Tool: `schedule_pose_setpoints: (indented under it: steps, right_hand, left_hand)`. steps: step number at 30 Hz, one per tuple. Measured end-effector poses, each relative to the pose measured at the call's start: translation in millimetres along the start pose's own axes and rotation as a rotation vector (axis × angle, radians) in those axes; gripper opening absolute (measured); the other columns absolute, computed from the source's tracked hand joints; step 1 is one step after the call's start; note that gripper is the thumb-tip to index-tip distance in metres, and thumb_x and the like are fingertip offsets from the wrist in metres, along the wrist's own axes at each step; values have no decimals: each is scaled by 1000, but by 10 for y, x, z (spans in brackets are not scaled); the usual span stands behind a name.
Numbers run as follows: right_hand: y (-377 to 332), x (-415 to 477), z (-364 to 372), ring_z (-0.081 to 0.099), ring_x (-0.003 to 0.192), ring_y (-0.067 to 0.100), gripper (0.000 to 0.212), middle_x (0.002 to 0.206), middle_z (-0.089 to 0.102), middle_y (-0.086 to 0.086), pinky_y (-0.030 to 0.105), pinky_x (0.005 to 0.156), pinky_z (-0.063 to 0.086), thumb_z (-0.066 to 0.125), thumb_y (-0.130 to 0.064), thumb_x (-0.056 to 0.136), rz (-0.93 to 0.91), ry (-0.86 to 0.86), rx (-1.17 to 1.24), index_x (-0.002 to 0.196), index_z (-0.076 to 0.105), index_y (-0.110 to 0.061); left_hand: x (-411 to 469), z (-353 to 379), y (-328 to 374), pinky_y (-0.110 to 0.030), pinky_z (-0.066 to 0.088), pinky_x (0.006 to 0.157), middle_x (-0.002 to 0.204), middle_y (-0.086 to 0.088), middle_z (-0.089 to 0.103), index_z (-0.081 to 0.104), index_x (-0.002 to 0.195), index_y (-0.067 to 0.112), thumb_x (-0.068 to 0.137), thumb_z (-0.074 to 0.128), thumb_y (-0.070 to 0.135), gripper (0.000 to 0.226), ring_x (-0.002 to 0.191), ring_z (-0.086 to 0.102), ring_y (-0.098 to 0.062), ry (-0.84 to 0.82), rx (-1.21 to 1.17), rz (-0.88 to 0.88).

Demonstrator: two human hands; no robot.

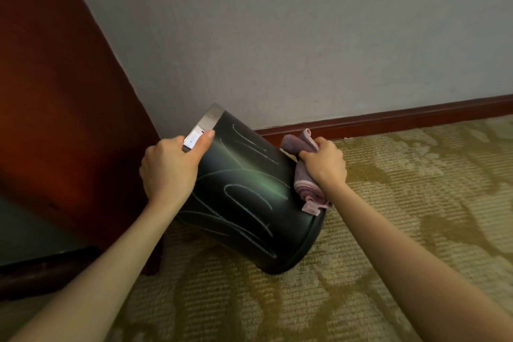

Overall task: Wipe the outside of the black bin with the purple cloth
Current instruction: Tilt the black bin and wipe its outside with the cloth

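A black bin (244,197) with a silver rim band leans tilted on the carpet, its mouth pointing up and to the left. Pale chalk-like scribbles and a green smear cover its near side. My left hand (169,166) grips the silver rim at the upper left, thumb lying across the band. My right hand (323,162) holds a bunched purple cloth (305,183) against the bin's right side, with cloth showing above and below the fist. The bin's far side and inside are hidden.
A dark red wooden panel (55,91) stands close on the left. A grey wall (305,36) with a red-brown skirting board (388,116) runs behind the bin. Patterned tan carpet (402,216) spreads to the right and front.
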State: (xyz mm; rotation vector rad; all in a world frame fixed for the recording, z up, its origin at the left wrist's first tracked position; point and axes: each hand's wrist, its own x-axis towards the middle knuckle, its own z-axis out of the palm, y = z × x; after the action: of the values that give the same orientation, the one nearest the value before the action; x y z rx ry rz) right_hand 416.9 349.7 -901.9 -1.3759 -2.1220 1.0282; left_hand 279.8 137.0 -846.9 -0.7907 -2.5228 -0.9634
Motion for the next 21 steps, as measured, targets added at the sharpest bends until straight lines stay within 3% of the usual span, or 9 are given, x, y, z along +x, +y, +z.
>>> schedule_pose_setpoints:
  steps: [3,7,10,14,17,21]
  right_hand:
    - [20,-185,27,47,75,25,19,91,54,3,33,67,33,56,-31,78,-43,99,14,93,53,-21]
    - [42,-590,59,42,73,18,26,100,45,0,31,65,29,54,-29,80,-119,226,77,103,45,-23]
    - [64,-945,111,43,75,16,37,108,36,-3,30,66,31,55,-26,80,-146,266,165,113,40,-25]
    - [57,-1342,253,42,82,15,57,121,35,5,30,70,33,60,-17,80,-114,289,268,132,38,-21]
    - [50,-1313,236,43,82,18,50,113,34,1,30,67,32,59,-17,81,-115,279,221,128,41,-18]
    - [-12,-1072,147,45,79,20,30,108,40,2,34,67,35,58,-23,82,-124,271,198,107,43,-19]
  left_hand:
    - [54,6,0,-36,41,51,51,-5,53,50,49,16,76,38,75,66,55,52,-28,-12,1,-39]
    - [86,27,52,-33,36,49,50,-3,52,47,47,17,77,40,72,63,53,50,-24,-27,5,-33]
    - [115,44,158,-39,46,55,57,-10,57,46,49,17,77,40,73,63,59,55,-34,-54,21,-46]
    - [107,69,312,-34,36,49,55,-8,54,42,47,17,78,44,71,62,55,52,-33,-36,59,8]
    - [53,81,345,-36,42,52,54,-9,55,39,46,18,80,44,70,61,55,54,-34,-22,54,39]
    - [26,61,351,-34,37,52,56,-9,57,42,49,19,81,45,67,58,57,54,-34,-6,72,46]
